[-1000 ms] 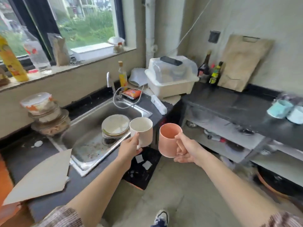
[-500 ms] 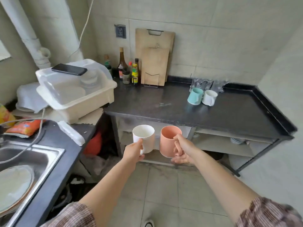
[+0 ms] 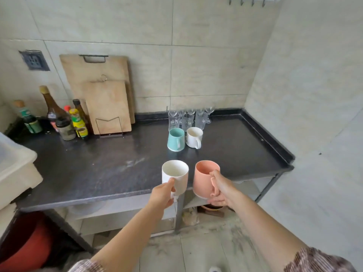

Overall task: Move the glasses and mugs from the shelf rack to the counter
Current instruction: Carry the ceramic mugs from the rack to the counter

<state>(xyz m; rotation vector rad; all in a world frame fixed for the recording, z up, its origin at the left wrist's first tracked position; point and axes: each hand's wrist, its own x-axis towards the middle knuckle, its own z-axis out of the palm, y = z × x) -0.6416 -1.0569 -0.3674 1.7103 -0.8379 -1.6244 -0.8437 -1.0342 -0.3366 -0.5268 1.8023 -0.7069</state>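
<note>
My left hand [image 3: 162, 195] grips a white mug [image 3: 175, 175] by its handle. Beside it, my right hand [image 3: 221, 190] grips a pink mug [image 3: 204, 178] by its handle. Both mugs are upright in the air over the front edge of the black counter [image 3: 98, 163]. Farther back on the counter stand a teal mug [image 3: 175, 139] and a second white mug [image 3: 194, 137]. Behind those, several clear glasses [image 3: 186, 118] stand against the wall.
Two wooden cutting boards [image 3: 106, 99] lean on the wall at the back left, with several bottles [image 3: 64, 118] beside them. A white dish box [image 3: 13, 165] sits at the far left. A red bucket [image 3: 25, 244] stands under the counter.
The view has swung from the sink to the black counter and come closer. Both hands still hold their mugs, now over the counter's front edge.
</note>
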